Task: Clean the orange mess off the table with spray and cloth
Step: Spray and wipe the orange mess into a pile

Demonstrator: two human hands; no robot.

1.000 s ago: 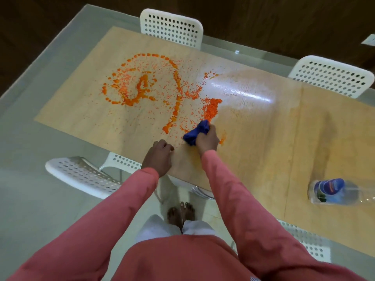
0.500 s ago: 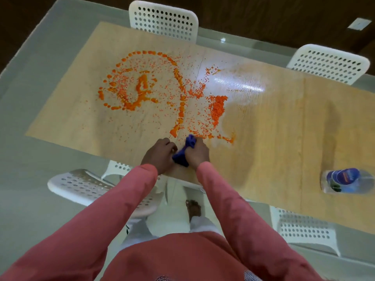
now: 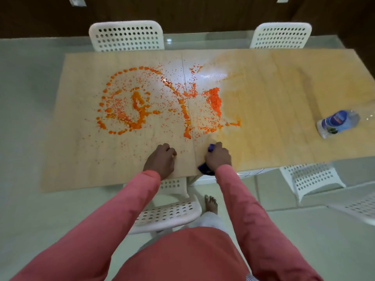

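The right hand (image 3: pixel 218 158) has its fingers curled tight around a blue cloth (image 3: pixel 205 168), which pokes out at the fingertips and again under the wrist, pressed to the table (image 3: pixel 284 138) at its near edge. The left hand (image 3: pixel 160 160) rests just left of it on the wood, fingers curled under with nothing in them, the two hands near each other but apart. Beyond the hands the orange mess (image 3: pixel 158 104) spreads over the middle of the table: a ring of blobs and specks on the left with a thick smear inside it, a streak running near to far along the board seam, and a dense patch to the right of that. Further right the wood carries a pale orange film with a wet shine toward the far edge. A spray bottle (image 3: pixel 337 123) lies on its side well off at the right end. White perforated chairs (image 3: pixel 126 36) stand along the far and near sides.
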